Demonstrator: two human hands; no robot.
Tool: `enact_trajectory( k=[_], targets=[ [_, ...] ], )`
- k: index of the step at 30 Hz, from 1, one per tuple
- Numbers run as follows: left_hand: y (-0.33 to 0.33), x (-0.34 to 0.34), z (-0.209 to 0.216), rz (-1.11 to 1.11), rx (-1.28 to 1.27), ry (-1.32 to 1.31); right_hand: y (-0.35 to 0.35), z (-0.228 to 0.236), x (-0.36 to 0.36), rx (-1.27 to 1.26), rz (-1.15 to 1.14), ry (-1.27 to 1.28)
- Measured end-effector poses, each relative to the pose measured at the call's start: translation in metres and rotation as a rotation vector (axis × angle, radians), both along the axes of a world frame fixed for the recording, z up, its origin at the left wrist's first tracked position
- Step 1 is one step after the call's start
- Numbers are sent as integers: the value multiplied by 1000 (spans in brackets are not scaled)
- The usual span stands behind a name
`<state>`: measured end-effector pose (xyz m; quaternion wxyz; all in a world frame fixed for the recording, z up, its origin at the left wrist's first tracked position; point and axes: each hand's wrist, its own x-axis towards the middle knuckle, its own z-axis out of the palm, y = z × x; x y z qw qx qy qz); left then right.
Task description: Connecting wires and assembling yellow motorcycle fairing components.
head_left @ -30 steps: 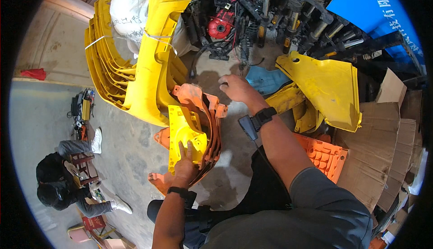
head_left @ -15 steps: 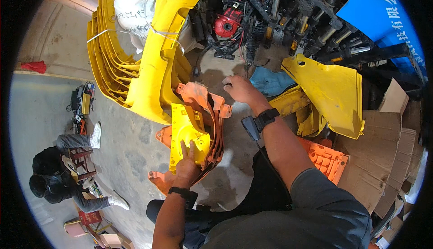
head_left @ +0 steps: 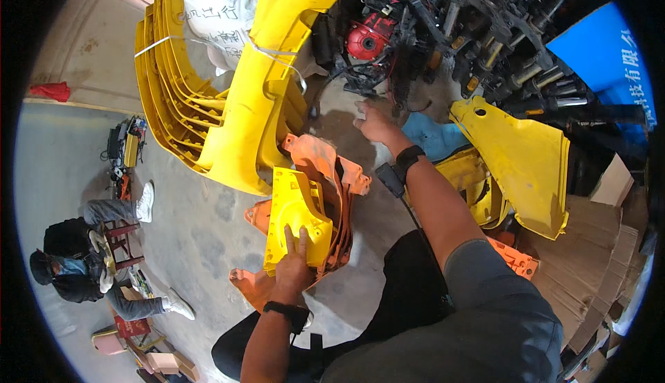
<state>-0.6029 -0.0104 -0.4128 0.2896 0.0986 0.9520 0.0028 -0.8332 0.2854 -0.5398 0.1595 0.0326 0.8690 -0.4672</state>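
My left hand (head_left: 294, 266) lies on a yellow moulded plastic panel (head_left: 303, 211), two fingers stretched out over its surface. Beneath and beside that panel are several nested orange plastic panels (head_left: 315, 155), curved and scuffed. My right hand (head_left: 377, 125) hovers over the floor to the right of the orange panels, with nothing visible in it and its fingers apart. Just right of it a blue plastic piece (head_left: 433, 135) lies on the floor. To the left of the orange panels leans a tied bundle of large yellow plastic panels (head_left: 239, 130).
Black metal fork parts and a red round part (head_left: 369, 36) are heaped at the far side. More yellow panels (head_left: 516, 168), an orange tray-like piece (head_left: 514, 258) and cardboard (head_left: 575, 265) lie at right. A person (head_left: 76, 251) sits on a stool at left.
The view has shifted, so the panels sit a little further right and lower. My right hand's fingers have straightened from a curl. My left hand stays on the yellow panel.
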Motion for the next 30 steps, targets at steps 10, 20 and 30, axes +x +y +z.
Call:
enact_trajectory(
  k=[10,20,30],
  targets=[
    [-2,-4,5,9,18,-76,-22,-66,-75,65,3,245],
    [-9,-9,9,21,30,-141,-29,-78,-120,-26,21,215],
    [-5,-15,4,-36,29,-96,-18,-66,-114,133,25,235]
  ],
)
